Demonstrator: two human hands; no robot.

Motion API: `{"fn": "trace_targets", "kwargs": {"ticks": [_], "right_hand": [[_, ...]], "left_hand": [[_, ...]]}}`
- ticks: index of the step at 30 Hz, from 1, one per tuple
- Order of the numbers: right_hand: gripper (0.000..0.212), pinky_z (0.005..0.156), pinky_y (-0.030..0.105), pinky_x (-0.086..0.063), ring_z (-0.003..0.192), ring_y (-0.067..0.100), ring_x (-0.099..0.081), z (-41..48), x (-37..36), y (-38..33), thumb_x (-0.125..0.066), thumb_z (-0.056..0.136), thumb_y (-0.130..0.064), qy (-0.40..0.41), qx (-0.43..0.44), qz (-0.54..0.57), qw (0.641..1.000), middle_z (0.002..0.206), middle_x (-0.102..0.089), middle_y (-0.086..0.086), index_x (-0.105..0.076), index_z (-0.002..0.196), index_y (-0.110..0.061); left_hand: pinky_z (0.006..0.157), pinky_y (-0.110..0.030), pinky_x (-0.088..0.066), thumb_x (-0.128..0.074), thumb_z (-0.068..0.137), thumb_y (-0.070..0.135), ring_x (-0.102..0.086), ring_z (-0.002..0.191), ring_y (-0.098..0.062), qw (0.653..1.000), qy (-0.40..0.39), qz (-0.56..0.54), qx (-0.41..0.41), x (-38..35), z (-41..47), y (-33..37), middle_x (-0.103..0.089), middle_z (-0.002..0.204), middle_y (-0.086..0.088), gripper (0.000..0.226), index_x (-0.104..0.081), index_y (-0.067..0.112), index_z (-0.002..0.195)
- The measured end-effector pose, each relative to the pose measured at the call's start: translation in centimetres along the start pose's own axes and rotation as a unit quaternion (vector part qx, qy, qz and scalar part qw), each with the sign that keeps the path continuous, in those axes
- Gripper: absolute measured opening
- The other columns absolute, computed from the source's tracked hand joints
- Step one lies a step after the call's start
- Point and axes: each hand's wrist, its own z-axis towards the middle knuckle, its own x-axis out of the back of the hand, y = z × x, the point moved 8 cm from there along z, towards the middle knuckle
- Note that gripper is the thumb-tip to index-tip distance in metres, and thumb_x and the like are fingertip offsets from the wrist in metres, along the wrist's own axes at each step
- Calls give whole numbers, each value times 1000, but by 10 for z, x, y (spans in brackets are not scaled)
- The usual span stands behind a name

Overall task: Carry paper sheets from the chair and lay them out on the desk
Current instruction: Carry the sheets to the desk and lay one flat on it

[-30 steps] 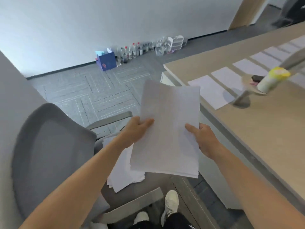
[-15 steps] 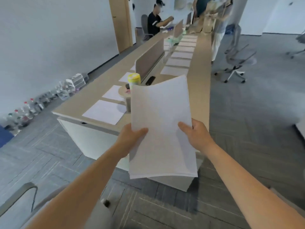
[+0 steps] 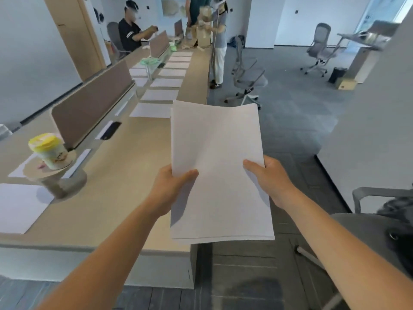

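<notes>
a white sheet [image 3: 20, 206] lies at the near left of the long desk [image 3: 116, 175], beside a yellow-lidded cup [image 3: 50, 151] on a small round stand [image 3: 64, 182]. a row of sheets [image 3: 159, 95] runs along the divider panel [image 3: 89, 104]. the left hand [image 3: 172, 186] and right hand [image 3: 268, 180] each grip a side edge of the paper stack [image 3: 216, 171], thumbs on top, holding it in the air over the desk's near right corner. a grey chair [image 3: 248, 79] stands beyond.
</notes>
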Motion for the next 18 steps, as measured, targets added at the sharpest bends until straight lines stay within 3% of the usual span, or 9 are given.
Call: {"fn": "trace_targets", "kwargs": {"ticks": [3, 5, 8, 10, 13, 18], "right_hand": [[13, 86, 27, -50, 104, 9, -62, 51, 25, 4, -62, 95, -24, 16, -12, -22, 1000, 106, -71, -2, -71, 100, -16], [20, 78, 24, -49, 98, 15, -66, 90, 36, 1, -62, 95, -25, 14, -11, -31, 999, 107, -71, 5, -71, 102, -9], [12, 69, 19, -46, 84, 7, -62, 146, 50, -6, -62, 96, -29, 8, -11, -41, 999, 91, -69, -7, -68, 90, -22], [7, 73, 18, -47, 87, 1, -62, 185, 59, -11, -63, 95, -29, 7, -14, -17, 1000, 93, -68, -13, -66, 89, -29], [2, 83, 22, -48, 94, 4, -65, 240, 73, -13, -67, 93, -28, 3, -37, 31, 999, 97, -71, -12, -69, 92, -27], [3, 80, 15, -47, 86, -4, -67, 335, 71, -8, -69, 92, -21, -33, -62, 100, 993, 85, -73, -16, -71, 89, -21]], "left_hand": [[76, -41, -58, -78, 85, 21, -74, 84, -25, 1000, -7, -18, 3, -29, 52, 2, -77, 94, -5, 19, -73, 11, 100], [78, -42, -58, -77, 86, 23, -74, 87, -27, 1000, -4, -23, 0, -44, 91, 4, -77, 95, -6, 20, -73, 11, 102], [75, -38, -57, -77, 85, 28, -74, 86, -22, 1000, -12, -18, 0, -68, 153, 7, -77, 94, -1, 22, -74, 15, 102], [73, -33, -56, -77, 85, 29, -74, 84, -18, 999, -16, -27, 5, -82, 194, 13, -78, 92, 4, 20, -73, 18, 101], [74, -29, -56, -78, 84, 30, -74, 84, -14, 1000, -7, -26, 2, -97, 244, 27, -77, 93, 7, 22, -72, 20, 103], [71, -28, -57, -77, 86, 26, -74, 81, -14, 999, 36, -10, -2, -105, 310, 38, -77, 91, 5, 15, -72, 20, 99]]}}
